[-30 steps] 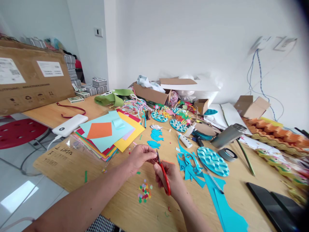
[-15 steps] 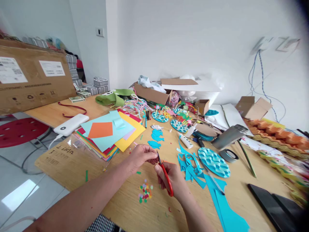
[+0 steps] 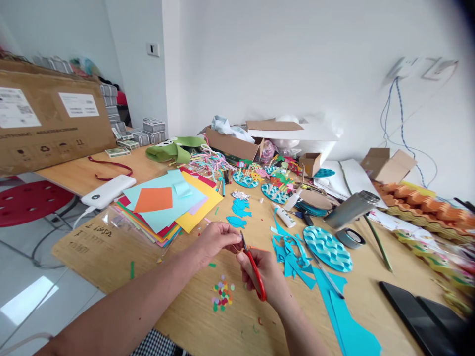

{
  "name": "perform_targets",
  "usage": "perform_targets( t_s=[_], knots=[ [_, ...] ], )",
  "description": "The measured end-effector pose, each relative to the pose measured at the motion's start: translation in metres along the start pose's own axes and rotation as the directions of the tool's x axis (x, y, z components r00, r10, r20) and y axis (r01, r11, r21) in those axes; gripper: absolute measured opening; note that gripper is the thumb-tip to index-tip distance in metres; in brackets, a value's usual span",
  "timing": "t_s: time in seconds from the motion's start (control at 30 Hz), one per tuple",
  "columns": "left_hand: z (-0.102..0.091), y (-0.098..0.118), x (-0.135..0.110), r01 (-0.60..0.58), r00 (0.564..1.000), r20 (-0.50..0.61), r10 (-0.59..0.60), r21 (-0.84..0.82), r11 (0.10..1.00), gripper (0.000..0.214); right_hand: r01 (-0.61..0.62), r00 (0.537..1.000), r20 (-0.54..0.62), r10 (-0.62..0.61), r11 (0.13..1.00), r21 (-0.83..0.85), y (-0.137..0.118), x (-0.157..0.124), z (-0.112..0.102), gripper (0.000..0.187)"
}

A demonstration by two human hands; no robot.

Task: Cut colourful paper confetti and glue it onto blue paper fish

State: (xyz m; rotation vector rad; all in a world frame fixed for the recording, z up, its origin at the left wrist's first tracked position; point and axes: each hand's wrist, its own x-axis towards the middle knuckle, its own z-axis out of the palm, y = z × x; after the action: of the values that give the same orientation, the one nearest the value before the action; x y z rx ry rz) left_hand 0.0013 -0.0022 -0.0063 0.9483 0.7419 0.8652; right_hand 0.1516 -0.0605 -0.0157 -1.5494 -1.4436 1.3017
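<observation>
My right hand (image 3: 269, 277) is closed around red-handled scissors (image 3: 259, 279), their dark tips pointing up and away from me. Close beside the blades, my left hand (image 3: 217, 242) pinches something small between thumb and fingertips; the fingers mostly hide it. Both hands hover over the wooden table, with the fingertips almost meeting. Below them lies a little cluster of coloured paper dots (image 3: 223, 299). Just beyond the fingers are blue paper fish (image 3: 236, 222). Blue paper scraps (image 3: 291, 254) lie to the right of my right hand.
Coloured paper sheets (image 3: 154, 200) are stacked at left beside a white power bank (image 3: 108, 191). To the right are a wavy blue disc (image 3: 328, 248), a glue bottle (image 3: 285, 216), a metal flask (image 3: 352, 210), a tape roll (image 3: 351, 238) and a dark phone-like slab (image 3: 404, 316). Cardboard boxes (image 3: 232, 144) stand behind.
The view has shifted very slightly. Both hands and the scissors keep nearly the same pose, with only a tiny shift at the fingertips.
</observation>
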Motion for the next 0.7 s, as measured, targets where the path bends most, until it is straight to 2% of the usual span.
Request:
perform_targets(
  t_s=[0.7],
  knots=[
    [-0.002, 0.0019, 0.0008, -0.014, 1.0, -0.027, 0.015, 0.019, 1.0, 0.02, -0.016, 1.0, 0.021, 0.016, 1.0, -0.023, -0.0005, 0.0011, -0.0011, 0.053]
  ],
)
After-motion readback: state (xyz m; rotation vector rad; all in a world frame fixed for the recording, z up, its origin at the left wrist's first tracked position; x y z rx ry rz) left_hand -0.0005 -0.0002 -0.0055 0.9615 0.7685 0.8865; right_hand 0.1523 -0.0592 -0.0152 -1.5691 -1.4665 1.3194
